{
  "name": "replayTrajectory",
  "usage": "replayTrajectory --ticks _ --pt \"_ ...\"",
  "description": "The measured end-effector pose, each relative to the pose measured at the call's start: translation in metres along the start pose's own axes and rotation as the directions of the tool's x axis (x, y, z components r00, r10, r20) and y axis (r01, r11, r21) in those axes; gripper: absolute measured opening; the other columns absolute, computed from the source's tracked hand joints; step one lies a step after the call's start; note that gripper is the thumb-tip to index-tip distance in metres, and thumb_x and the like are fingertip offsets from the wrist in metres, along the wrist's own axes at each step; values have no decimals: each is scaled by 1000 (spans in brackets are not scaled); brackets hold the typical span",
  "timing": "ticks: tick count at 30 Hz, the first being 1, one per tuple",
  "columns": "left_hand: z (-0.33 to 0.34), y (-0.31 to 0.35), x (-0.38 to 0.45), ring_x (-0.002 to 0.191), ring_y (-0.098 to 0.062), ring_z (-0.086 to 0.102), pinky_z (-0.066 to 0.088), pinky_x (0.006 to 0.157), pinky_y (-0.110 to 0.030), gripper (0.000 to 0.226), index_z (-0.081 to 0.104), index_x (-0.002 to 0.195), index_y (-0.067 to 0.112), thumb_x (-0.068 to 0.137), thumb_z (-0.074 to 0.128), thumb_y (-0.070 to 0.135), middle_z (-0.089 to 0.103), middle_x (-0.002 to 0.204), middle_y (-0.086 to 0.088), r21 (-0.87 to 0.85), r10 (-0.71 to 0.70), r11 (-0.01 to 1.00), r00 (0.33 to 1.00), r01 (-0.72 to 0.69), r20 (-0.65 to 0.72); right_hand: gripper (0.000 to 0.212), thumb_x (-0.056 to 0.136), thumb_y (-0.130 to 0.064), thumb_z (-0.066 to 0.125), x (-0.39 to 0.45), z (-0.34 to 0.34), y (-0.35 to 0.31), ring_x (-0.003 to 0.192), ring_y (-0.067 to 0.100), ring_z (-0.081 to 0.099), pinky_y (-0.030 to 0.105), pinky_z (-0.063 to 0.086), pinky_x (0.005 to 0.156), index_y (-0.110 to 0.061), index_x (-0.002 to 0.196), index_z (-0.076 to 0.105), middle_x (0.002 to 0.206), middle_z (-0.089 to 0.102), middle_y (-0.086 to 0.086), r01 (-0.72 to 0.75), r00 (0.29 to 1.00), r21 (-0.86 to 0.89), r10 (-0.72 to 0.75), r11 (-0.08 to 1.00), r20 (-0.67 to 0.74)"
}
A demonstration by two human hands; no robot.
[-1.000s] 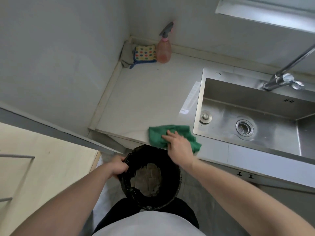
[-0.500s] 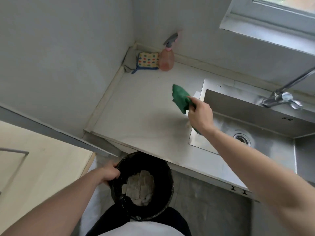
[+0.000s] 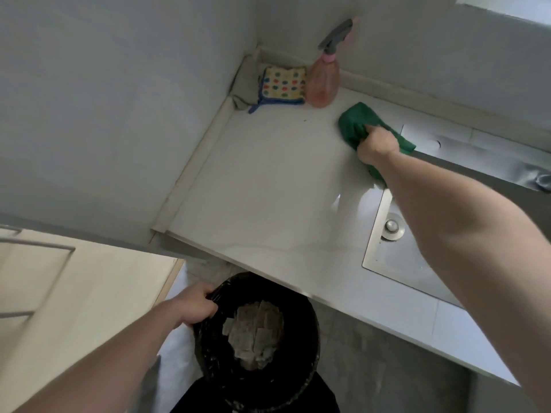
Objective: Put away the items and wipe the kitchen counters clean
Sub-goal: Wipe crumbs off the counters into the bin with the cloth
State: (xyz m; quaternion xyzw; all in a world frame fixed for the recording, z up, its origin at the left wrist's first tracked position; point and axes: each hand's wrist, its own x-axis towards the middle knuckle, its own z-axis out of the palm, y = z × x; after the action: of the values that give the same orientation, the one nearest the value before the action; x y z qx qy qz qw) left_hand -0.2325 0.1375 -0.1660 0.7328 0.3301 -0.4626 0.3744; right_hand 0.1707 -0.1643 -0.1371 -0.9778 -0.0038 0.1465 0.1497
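Note:
My right hand (image 3: 376, 143) grips a green cloth (image 3: 356, 120) and holds it down on the white counter (image 3: 268, 189), far back near the wall, just right of the pink spray bottle (image 3: 323, 81). My left hand (image 3: 195, 307) grips the rim of a black lined bin (image 3: 301, 362) held below the counter's front edge. Crumpled paper scraps (image 3: 255, 332) lie in the bin's bottom.
A dotted sponge cloth (image 3: 283, 86) lies in the back left corner on a grey rag (image 3: 243, 90). The steel sink (image 3: 396, 257) with its round stopper (image 3: 392, 226) borders the counter on the right. A pale wooden cabinet (image 3: 74, 293) stands at the left.
My right hand lifted the green cloth from the counter's front edge and carried it to the back, where it now presses down by the spray bottle. My left hand keeps its grip on the bin.

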Motion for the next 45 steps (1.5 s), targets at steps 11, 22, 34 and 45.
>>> replayTrajectory --ticks 11,22,34,45 --pt "25 3 -23 78 -28 68 59 64 -34 32 69 107 9 81 54 -1 67 92 -15 -94 -20 995 1000 17 -23 43 97 -18 53 -176 62 15 131 34 57 42 51 100 -29 138 61 153 50 6 305 952 -41 -304 951 25" --pt "90 -2 -53 83 -32 73 61 61 -34 22 71 93 12 79 59 0 72 87 -15 -182 -34 983 994 14 -104 38 103 -26 39 -395 77 45 120 20 61 35 49 96 -37 131 62 133 65 -14 398 857 188 -437 898 274" --pt "160 12 -72 72 -34 74 64 61 -46 29 72 94 8 79 52 -7 73 82 -18 -288 9 956 992 -47 -129 41 103 -16 46 -335 26 99 137 20 49 33 42 109 -27 138 62 152 51 -7 236 971 235 -223 943 -82" --pt "174 27 -59 62 -31 71 61 52 -38 25 73 79 12 73 54 -4 71 70 -14 -180 51 981 988 -78 -148 63 95 -6 49 -383 76 175 155 29 18 54 20 123 -35 151 45 165 28 -10 111 985 46 -116 993 125"
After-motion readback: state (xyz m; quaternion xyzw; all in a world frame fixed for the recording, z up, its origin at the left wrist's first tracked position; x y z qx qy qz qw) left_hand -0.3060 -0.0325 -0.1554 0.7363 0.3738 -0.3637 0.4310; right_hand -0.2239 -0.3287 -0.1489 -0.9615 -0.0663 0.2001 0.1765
